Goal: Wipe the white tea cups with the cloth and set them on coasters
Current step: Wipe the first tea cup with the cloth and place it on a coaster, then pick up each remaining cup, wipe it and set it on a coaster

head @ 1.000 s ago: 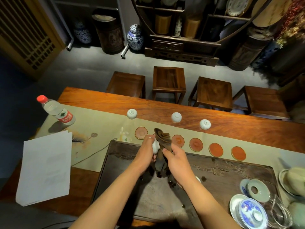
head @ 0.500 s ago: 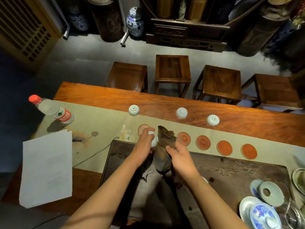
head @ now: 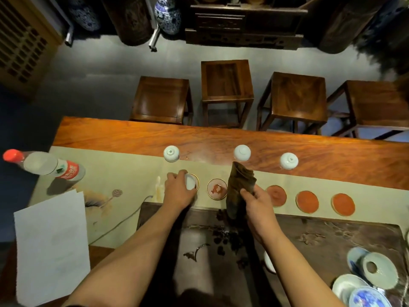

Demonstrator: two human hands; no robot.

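- On the leftmost coaster [head: 195, 182], left hand [head: 178, 191] grips a white cup [head: 190, 181], mouth tilted toward the camera.
- Right hand [head: 257, 203] grips the cloth [head: 240, 185], long axis upright.
- Next coaster [head: 217, 189] is bare; three cups [head: 242, 152] stand near the table [head: 332, 160] far edge.

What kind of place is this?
Probably a tea room or tea shop: a carved tea tray on a long wooden table, small white tea cups, and blue-and-white porcelain jars behind.
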